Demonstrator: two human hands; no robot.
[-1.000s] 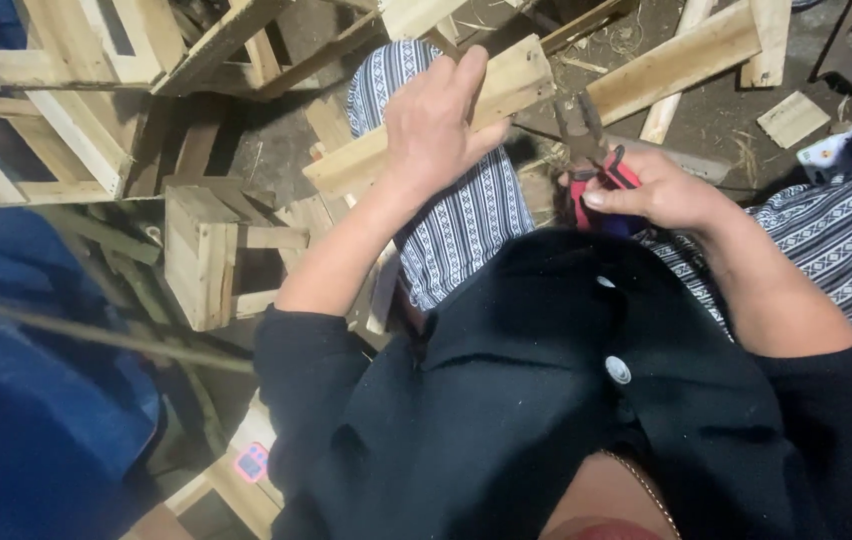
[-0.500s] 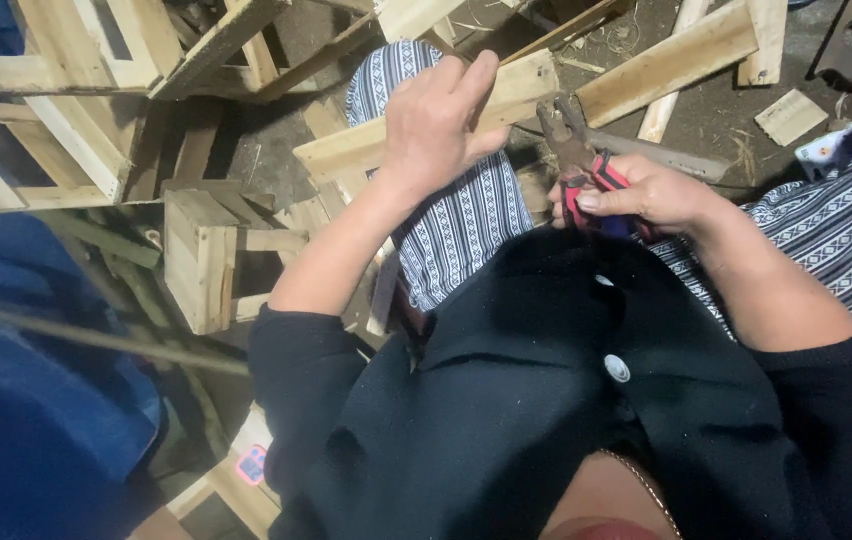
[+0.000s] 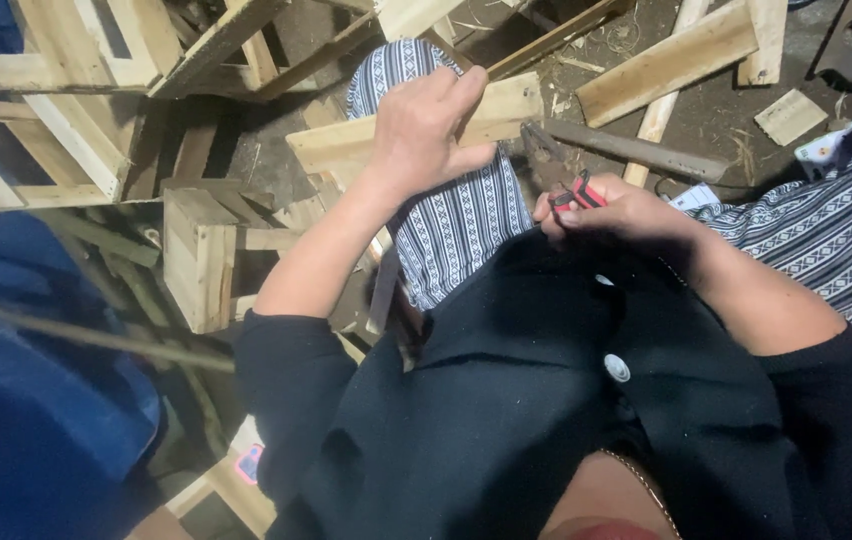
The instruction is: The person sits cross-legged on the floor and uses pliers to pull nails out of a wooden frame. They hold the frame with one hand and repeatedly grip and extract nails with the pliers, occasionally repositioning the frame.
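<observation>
Since the earlier frames, the pliers (image 3: 558, 170) had tipped lower, their dark jaws now pointing at the end of the wooden plank (image 3: 341, 148) instead of standing above it. The right hand (image 3: 618, 212) was closed around the red-and-black handles. The left hand (image 3: 424, 130) lay over the plank, fingers curled, pressing it onto the patterned knee (image 3: 461, 225). Wooden crates (image 3: 198, 255) stood nearby on the left.

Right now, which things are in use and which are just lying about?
In use:
- left hand holding the wooden slat across the knee
- right hand gripping the red-handled pliers

Lying about:
- wooden crate
- loose planks
- small wood offcut
</observation>
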